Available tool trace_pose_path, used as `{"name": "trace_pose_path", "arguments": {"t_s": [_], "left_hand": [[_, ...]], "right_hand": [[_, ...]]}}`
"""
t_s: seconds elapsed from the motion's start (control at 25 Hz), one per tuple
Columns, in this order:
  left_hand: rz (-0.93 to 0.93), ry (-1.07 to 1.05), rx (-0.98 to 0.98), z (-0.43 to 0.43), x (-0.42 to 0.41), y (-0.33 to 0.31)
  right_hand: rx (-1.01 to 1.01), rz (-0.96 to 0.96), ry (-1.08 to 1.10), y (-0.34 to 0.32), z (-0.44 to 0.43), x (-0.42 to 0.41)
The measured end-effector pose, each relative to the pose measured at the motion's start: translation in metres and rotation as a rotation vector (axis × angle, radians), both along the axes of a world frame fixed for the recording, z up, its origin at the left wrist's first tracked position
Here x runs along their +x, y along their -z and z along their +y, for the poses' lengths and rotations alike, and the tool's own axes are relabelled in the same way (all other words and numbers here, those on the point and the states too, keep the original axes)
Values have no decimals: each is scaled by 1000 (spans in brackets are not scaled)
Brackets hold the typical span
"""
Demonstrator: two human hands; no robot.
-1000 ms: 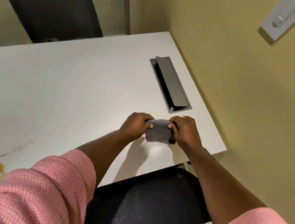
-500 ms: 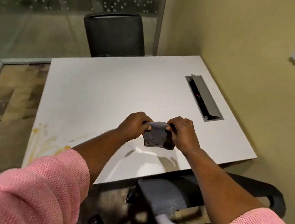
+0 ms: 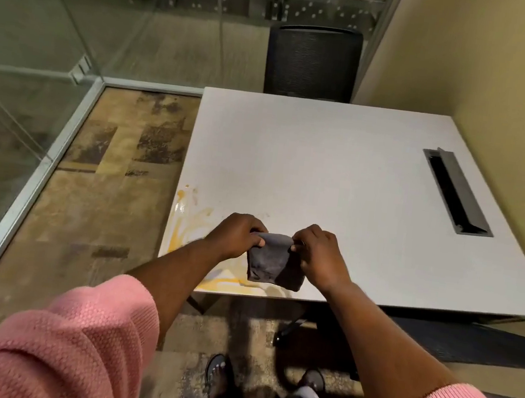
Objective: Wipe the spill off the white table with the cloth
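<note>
A small dark grey cloth [image 3: 272,262] hangs folded between my two hands, held by its top edge above the near edge of the white table [image 3: 339,175]. My left hand [image 3: 237,235] pinches its left corner and my right hand [image 3: 320,254] pinches its right corner. A yellow-orange spill [image 3: 191,223] streaks the table's near left corner, just left of and under my left forearm, and runs along the front edge below the cloth.
A grey cable hatch [image 3: 458,195] stands open at the table's right side, next to the yellow wall. A black chair [image 3: 312,62] stands behind the table. Another black chair [image 3: 467,343] sits at the right front. Glass partitions are at left. My feet [image 3: 221,380] show below.
The view has pulled back and swung left, bringing the spill and the floor into sight. Both hands, still holding the cloth, now sit near the table's left front corner beside the spill.
</note>
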State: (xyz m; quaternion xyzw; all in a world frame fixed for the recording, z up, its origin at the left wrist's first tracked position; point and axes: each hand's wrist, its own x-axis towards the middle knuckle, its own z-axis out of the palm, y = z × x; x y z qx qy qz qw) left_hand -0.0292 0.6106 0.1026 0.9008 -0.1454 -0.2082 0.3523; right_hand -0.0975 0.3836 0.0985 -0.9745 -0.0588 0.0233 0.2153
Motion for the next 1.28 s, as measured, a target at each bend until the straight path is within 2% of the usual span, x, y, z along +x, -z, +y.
{"name": "trace_pose_path", "arguments": {"t_s": [0.32,0.52,0.6,0.72,0.88,1.08,1.28], "left_hand": [[145,-92,26,64,-24,46],[136,-159,32,76,-18,78],[97,-187,58,76,-10,94],[-119,-179,133,72,-3,121],[-293,-74,217,50,-14,152],[-240,62,373,14,-34,184],[-205,16,501,-9,-34,212]], "right_hand": [[-13,137,-108,44,59,0],[-10,168,-113,82,77,23],[-11,169,-113,101,81,37],[-36,168,-120,129,79,58],[-76,132,-145,153,54,73],[-173,111,-78,176,-17,83],[-264,213,-138,206,-61,81]]}}
